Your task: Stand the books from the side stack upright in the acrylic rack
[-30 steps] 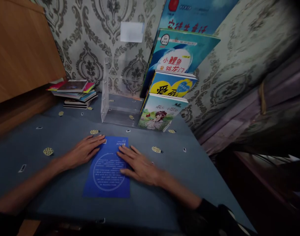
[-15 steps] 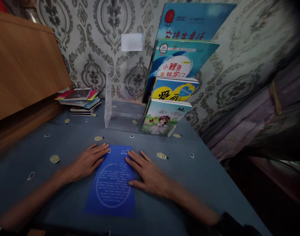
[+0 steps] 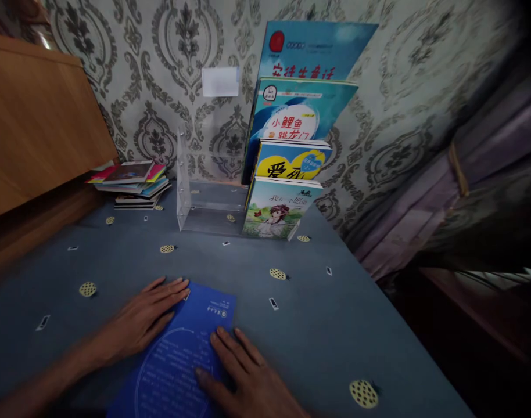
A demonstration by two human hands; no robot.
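Observation:
A blue booklet [image 3: 178, 354] with white print lies flat on the blue-grey tablecloth [image 3: 318, 325] near the front edge. My left hand [image 3: 139, 319] rests on its left edge with the fingers stretched out flat. Spread flat as well, my right hand [image 3: 243, 377] presses on the booklet's lower right part. Neither hand grips anything.
A clear acrylic rack [image 3: 204, 186] stands at the wall, with three picture books [image 3: 287, 168] tiered in its right half and a larger one behind. A stack of thin books [image 3: 132, 183] lies at the back left beside a wooden panel [image 3: 34, 116]. The table's right edge drops off.
Both hands and the blue booklet sit lower and nearer in view, and the booklet has turned slightly clockwise under them. The camera has tilted up and to the right.

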